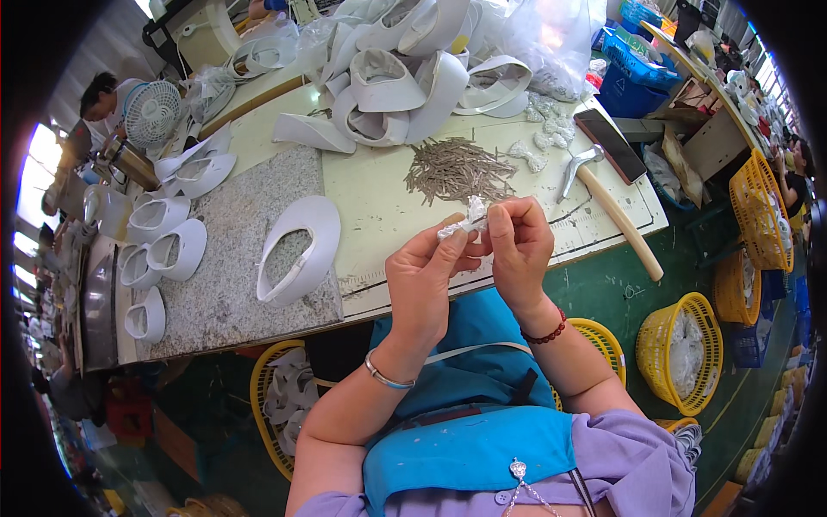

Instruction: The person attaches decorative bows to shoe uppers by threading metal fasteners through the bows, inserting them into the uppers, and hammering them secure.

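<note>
A small white shiny bow (472,217) is held up over the table's front edge. My left hand (422,280) pinches it from the left between thumb and fingers. At its right end, my right hand (523,250) is closed with thumb and forefinger together; the fingers partly hide what lies between them. Just beyond the hands spreads a pile of thin brown-grey strips (459,170). A loose white bow (527,157) lies right of the pile, with several more white bows (553,125) behind it. To the left, a white visor (299,250) rests on a speckled grey slab (233,215).
A wooden-handled hammer (622,211) lies at the table's right, beside a dark flat block (610,145). White visors (386,82) are heaped at the back; more stand along the left. Yellow baskets (680,353) sit on the green floor. A white fan (152,113) stands far left, near another person.
</note>
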A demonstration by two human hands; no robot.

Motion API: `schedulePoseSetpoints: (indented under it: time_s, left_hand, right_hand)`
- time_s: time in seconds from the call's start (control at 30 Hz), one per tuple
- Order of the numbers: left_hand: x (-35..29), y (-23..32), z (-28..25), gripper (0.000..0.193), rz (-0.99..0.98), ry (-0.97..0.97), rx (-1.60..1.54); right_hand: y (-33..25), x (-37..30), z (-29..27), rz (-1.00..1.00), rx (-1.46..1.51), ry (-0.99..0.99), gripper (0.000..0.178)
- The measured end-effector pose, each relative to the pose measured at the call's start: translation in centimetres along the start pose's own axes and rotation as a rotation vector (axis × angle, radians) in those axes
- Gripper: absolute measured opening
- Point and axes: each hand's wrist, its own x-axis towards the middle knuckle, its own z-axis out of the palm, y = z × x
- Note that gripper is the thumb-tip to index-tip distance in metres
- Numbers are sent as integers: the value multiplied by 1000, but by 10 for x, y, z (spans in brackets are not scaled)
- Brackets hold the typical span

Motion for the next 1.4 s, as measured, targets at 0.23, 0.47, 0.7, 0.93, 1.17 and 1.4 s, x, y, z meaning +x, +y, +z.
schedulePoseSetpoints:
  time_s: [0.23,0.47,0.7,0.93,1.17,1.4]
  left_hand:
    - [-1,0,1,23,63,9,78]
    - [0,-1,0,22,79,-1,65]
    - [0,3,-3,21,2,-58,-20]
    - [-5,2,-4,20,35,-67,23]
    - [-9,7,-3,21,-14,-138,-110]
    - [-9,6,-5,23,73,-122,110]
  right_hand:
    - [3,-2,0,-67,-70,-36,9]
    - [-7,-4,2,240,141,-81,13]
    - [-8,3,-7,539,426,-179,18]
    - [-18,-4,0,467,318,-159,17]
    - [-22,-3,-7,344,179,-221,15]
    - [-22,-7,-7,249,45,-190,14]
